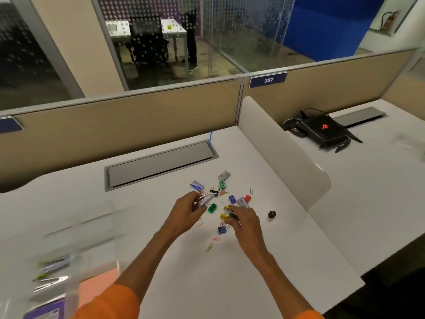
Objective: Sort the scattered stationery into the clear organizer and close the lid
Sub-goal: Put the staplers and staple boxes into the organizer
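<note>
Orange sleeves, left point(108, 302) & right point(308, 315), sit at the bottom edge, closest in. Just left of them is the clear organizer point(69, 249), badly blurred, on the near-left part of the white surface point(287, 261). Its lid looks raised, can't say for sure. Inside or under it: pens point(53, 265), a pink pad point(99, 284) and sth purple point(46, 311).

Both hands are out over the scattered stationery, mid-surface and well apart from the organizer. Left hand point(186, 208) has its fingers curled round a silvery bundle point(203, 199), prob. metal clip handles, too blurred to be sure. Right hand point(243, 219) has its fingers bent down, pinching a yellow clip point(226, 212) w/ sth dark beside it.

Loose bits:
- green clip point(212, 207) between the two hands
- blue clip point(222, 229) just below the right fingertips
- second blue clip point(232, 199) and red clip point(247, 198) beyond the right hand
- black clip point(271, 214) off alone to the right
- small blue box point(197, 185) and small clear box point(224, 175) at the far side of the pile
- pink paper clip point(215, 238) and yellow paper clip point(209, 247) nearer the camera, between the forearms

Further back is a grey cable-tray cover point(161, 163). A white divider point(282, 153) is on the right, w/ a black router point(322, 130) on the next desk.
</note>
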The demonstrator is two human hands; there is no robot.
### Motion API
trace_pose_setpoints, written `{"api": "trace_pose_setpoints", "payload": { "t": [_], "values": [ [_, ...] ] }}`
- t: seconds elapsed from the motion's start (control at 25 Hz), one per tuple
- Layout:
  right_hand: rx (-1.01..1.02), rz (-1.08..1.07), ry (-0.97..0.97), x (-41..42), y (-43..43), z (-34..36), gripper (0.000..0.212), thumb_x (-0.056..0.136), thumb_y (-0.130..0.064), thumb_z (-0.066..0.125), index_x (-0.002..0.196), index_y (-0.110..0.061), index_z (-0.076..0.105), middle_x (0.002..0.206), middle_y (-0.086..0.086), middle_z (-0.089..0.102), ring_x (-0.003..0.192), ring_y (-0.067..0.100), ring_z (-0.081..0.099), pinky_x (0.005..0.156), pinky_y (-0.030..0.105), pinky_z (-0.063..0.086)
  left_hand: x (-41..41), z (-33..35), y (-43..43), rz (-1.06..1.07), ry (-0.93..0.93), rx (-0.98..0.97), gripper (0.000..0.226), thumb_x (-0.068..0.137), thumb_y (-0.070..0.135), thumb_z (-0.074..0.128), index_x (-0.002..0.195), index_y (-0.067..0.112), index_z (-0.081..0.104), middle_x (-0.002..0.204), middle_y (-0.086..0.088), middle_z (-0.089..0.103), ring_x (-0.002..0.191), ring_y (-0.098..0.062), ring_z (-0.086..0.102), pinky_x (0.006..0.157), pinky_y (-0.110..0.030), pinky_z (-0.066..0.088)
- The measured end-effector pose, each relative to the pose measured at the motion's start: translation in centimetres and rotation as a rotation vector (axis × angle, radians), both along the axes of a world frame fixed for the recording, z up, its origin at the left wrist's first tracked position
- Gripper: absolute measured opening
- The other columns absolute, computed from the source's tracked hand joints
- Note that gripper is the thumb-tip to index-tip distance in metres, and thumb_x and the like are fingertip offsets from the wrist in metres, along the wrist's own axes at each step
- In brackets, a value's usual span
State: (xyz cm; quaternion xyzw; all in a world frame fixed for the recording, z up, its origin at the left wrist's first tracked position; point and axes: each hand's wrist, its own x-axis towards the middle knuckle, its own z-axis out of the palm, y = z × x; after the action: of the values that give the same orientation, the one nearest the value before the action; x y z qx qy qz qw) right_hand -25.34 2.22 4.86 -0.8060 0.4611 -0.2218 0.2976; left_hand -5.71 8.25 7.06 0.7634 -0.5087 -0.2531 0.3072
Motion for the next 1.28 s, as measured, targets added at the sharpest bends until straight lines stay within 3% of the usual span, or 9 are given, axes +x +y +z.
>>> {"api": "trace_pose_setpoints", "payload": {
  "t": [0.2,0.32,0.44,0.6,0.68,0.76,0.92,1.12,1.28],
  "values": [
    [-0.008,0.106,-0.033,5.3,3.8,1.0,0.039,0.083,-0.019,0.07,0.12,-0.008,0.064,0.107,0.009,0.068,0.101,0.025,0.059,0.091,0.039,0.05,4.6,0.6,6.6,0.0,-0.148,-0.039,0.029,0.091,0.025,0.061,0.119,0.021,0.06,0.109,0.001,0.064,0.095,-0.016,0.052,0.081,-0.028,0.044],
    [-0.003,0.155,-0.079,9.0,6.8,1.8,0.036,0.081,-0.012,0.073,0.115,-0.003,0.065,0.107,0.012,0.068,0.099,0.023,0.057,0.091,0.034,0.045,7.9,1.5,11.5,0.077,-0.228,-0.002,0.028,0.091,0.021,0.059,0.119,0.018,0.057,0.107,-0.004,0.063,0.098,-0.023,0.053,0.083,-0.037,0.045],
    [0.038,0.257,-0.082,12.8,9.8,2.3,0.03,0.081,-0.015,0.074,0.108,-0.005,0.067,0.101,0.007,0.068,0.095,0.019,0.056,0.081,0.019,0.041,11.8,1.8,16.6,0.188,-0.271,0.042,0.026,0.092,0.018,0.059,0.118,0.015,0.056,0.103,-0.008,0.061,0.097,-0.025,0.054,0.082,-0.04,0.046],
    [0.028,0.355,-0.062,17.2,13.8,1.8,0.027,0.081,-0.023,0.074,0.104,-0.012,0.065,0.097,0.001,0.066,0.091,0.018,0.053,0.073,0.016,0.039,17.2,1.0,23.2,0.277,-0.33,0.069,0.024,0.09,0.016,0.062,0.114,0.014,0.061,0.103,-0.007,0.064,0.098,-0.027,0.055,0.082,-0.041,0.046],
    [-0.006,0.388,-0.053,19.3,15.4,2.0,0.028,0.081,-0.024,0.074,0.104,-0.011,0.066,0.096,0.002,0.067,0.09,0.018,0.052,0.074,0.022,0.042,19.5,0.6,25.9,0.295,-0.382,0.066,0.023,0.087,0.013,0.065,0.11,0.013,0.063,0.102,-0.005,0.065,0.095,-0.026,0.056,0.08,-0.039,0.048],
    [-0.041,0.421,-0.042,21.4,16.8,2.4,0.027,0.08,-0.024,0.075,0.103,-0.011,0.067,0.095,0.001,0.068,0.089,0.02,0.054,0.077,0.031,0.045,21.6,-0.2,28.0,0.27,-0.472,0.063,0.025,0.081,0.01,0.071,0.105,0.013,0.065,0.102,-0.004,0.064,0.091,-0.024,0.059,0.076,-0.036,0.05],
    [-0.119,0.495,-0.012,25.1,19.3,2.5,0.025,0.079,-0.027,0.076,0.1,-0.017,0.069,0.091,-0.004,0.07,0.086,0.019,0.056,0.078,0.035,0.044,24.6,-2.1,30.8,0.265,-0.607,0.143,0.033,0.068,0.015,0.084,0.096,0.021,0.068,0.095,0.002,0.064,0.087,-0.019,0.061,0.076,-0.03,0.051],
    [-0.197,0.53,0.046,27.9,21.6,1.9,0.027,0.077,-0.036,0.076,0.101,-0.024,0.069,0.091,-0.011,0.069,0.087,0.014,0.056,0.078,0.028,0.033,25.1,-4.2,31.8,0.157,-0.733,0.306,0.046,0.05,0.019,0.092,0.09,0.022,0.07,0.094,0.0,0.066,0.093,-0.023,0.061,0.089,-0.046,0.047],
    [-0.218,0.534,0.086,28.8,22.5,1.5,0.028,0.078,-0.038,0.074,0.102,-0.026,0.068,0.09,-0.013,0.068,0.088,0.011,0.053,0.079,0.018,0.026,25.2,-5.4,31.4,0.088,-0.787,0.389,0.051,0.043,0.016,0.093,0.088,0.018,0.07,0.093,-0.003,0.065,0.097,-0.025,0.06,0.091,-0.05,0.043]
  ]
}}
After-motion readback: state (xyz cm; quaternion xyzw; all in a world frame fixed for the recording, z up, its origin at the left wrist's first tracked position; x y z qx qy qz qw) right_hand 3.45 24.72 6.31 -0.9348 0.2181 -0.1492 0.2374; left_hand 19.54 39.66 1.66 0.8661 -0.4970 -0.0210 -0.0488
